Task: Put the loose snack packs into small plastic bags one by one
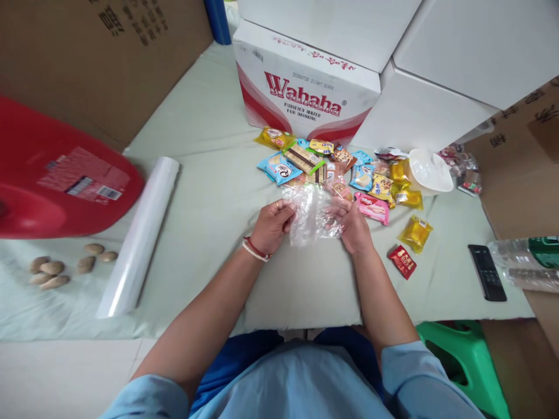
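A clear, crinkled plastic bag (304, 220) is stretched between my two hands above the table. My left hand (274, 224) is closed, thumb and fingers pinching the bag's left edge. On the other side my right hand (354, 226) grips the bag, and some of its fingers show blurrily through the film. Just beyond the bag lies a pile of wrapped snacks, among them a blue packet (279, 168), a green-edged wafer pack (304, 158) and a yellow packet (382, 189). A pink packet (372, 208) sits beside my right hand.
A Wahaha water carton (305, 99) stands behind the snacks. To the left are a plastic roll (138, 238), a red container (65, 174) and several stones (52, 268). On the right are a white bowl (430, 170), a red packet (402, 262), a phone (487, 272) and bottles (530, 253).
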{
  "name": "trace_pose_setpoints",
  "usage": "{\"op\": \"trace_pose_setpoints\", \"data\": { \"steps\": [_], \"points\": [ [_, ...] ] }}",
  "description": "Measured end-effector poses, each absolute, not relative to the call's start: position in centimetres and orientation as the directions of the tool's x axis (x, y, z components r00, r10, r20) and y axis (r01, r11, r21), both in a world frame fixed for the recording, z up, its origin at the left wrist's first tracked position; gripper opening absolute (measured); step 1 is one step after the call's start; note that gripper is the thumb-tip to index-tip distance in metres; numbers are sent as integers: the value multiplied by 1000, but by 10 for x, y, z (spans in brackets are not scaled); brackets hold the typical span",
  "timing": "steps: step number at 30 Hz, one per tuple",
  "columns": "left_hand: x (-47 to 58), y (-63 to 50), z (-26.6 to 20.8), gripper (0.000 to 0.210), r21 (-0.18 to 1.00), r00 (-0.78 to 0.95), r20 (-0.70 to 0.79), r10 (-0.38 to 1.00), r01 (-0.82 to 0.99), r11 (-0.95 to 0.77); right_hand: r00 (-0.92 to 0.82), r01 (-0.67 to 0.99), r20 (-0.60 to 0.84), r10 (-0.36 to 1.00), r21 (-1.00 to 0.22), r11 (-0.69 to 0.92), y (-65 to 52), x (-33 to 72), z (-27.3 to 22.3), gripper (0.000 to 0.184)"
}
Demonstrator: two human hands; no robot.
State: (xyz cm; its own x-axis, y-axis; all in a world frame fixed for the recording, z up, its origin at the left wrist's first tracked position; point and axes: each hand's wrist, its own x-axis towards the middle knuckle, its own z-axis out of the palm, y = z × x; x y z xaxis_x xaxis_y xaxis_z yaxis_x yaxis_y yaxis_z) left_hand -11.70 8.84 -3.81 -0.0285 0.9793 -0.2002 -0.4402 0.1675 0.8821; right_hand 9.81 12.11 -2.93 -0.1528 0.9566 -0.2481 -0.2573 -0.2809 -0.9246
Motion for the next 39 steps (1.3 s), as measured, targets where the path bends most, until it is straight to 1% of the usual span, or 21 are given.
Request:
{"op": "trace_pose_setpoints", "data": {
  "steps": [2,3,4,6,7,8,10,12,15,18,20,23,27,30,32,33,35,37,39],
  "points": [
    [-114,88,-41,51,908,-20,-178,984,-388,157,-168,-131,-246,954,-954,-269,117,94,-31,55],
    [-112,89,-42,48,918,-56,-167,984,-373,134,-141,-83,-226,964,-967,-239,115,92,-31,51],
    [-111,90,-44,45,926,-129,-155,979,-365,99,-104,-59,-200,974,-977,-207,113,90,-32,47],
    [-108,90,-48,46,940,-317,-131,939,-341,16,-43,-97,-153,987,-983,-157,111,87,-31,44],
    [-106,90,-49,48,947,-375,-117,920,-320,-10,-32,-145,-139,990,-979,-142,110,85,-30,45],
    [-105,89,-49,47,956,-381,-103,919,-293,-14,-41,-196,-133,990,-971,-139,110,84,-29,45],
    [-102,86,-49,39,974,-281,-79,956,-225,15,-99,-281,-139,985,-946,-162,107,82,-26,46],
    [-100,82,-47,42,983,-178,-71,981,-178,39,-179,-327,-155,971,-922,-207,104,80,-24,45],
    [-97,79,-44,48,982,-144,-67,987,-182,40,-304,-335,-183,935,-898,-284,97,77,-23,45],
    [-98,80,-43,46,975,-69,-73,995,-214,56,-348,-313,-203,915,-895,-317,95,76,-25,48],
    [-101,82,-44,48,961,-77,-86,993,-271,62,-304,-298,-219,927,-903,-310,96,77,-25,48],
    [-107,86,-46,47,930,-150,-110,983,-365,48,-157,-262,-237,959,-926,-272,100,83,-23,50],
    [-112,89,-46,42,923,-217,-83,973,-386,-7,18,-193,-200,980,-962,-193,100,103,-16,51],
    [-114,90,-44,47,872,-198,-99,975,-490,-11,118,-145,-167,979,-978,-149,94,123,-12,51],
    [-115,90,-43,53,830,-169,-147,975,-557,29,154,-120,-175,972,-980,-158,88,135,-12,51],
    [-116,91,-43,54,827,-180,-169,969,-561,39,165,-110,-187,969,-979,-170,85,141,-13,51],
    [-117,92,-44,52,861,-275,-179,945,-509,15,181,-88,-211,960,-976,-198,79,151,-16,50],
    [-118,92,-46,45,917,-379,-141,915,-398,-24,206,-44,-233,950,-972,-229,74,160,-20,48],
    [-117,92,-47,38,956,-414,-95,905,-290,-32,220,61,-240,945,-964,-259,70,169,-24,44]
  ]
}}
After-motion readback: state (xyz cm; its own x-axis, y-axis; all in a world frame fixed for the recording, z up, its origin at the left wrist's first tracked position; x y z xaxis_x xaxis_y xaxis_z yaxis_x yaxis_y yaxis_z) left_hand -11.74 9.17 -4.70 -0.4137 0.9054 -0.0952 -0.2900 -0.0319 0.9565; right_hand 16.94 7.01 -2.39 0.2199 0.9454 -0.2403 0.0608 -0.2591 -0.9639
